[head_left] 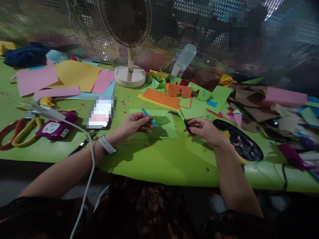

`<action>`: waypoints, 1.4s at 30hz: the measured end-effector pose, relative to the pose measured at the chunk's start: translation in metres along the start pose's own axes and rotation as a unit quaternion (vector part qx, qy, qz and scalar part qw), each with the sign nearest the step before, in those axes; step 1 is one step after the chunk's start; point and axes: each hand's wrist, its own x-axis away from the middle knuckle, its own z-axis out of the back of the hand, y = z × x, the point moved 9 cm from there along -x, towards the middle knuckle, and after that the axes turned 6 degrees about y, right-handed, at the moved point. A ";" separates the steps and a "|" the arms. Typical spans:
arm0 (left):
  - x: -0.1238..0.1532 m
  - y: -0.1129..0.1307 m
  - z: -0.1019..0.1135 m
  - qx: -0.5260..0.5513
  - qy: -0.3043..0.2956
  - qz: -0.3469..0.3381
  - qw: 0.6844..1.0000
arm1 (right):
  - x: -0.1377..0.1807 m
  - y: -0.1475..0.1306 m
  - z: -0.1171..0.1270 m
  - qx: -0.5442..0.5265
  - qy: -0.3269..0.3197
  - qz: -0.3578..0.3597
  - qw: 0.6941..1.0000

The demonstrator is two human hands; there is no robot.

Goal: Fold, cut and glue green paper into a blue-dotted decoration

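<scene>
Between the thumb and fingers of my left hand (136,125) is a narrow strip of blue paper (147,114), held tilted. Under that hand a green paper sheet (165,131) lies on the green table. My right hand (200,129) grips a small pair of scissors (184,119) by the dark handles, with the blades pointing up and away to the left. Some distance separates the scissors from the blue strip. Just beyond both hands lies orange paper (161,97), with green and orange folded pieces (179,90) bearing blue dots behind it.
A fan (130,75) stands at the back, near a tilted clear bottle (185,58). At left are a phone (101,113), a purple device (57,126), large scissors (18,132) and a white cable (92,156). A black palette (254,149) sits right; paper scraps lie around.
</scene>
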 end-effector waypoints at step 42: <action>0.020 -0.022 -0.020 -0.027 -0.102 0.113 0.988 | 0.057 0.015 -0.094 -0.070 -0.257 -0.127 0.955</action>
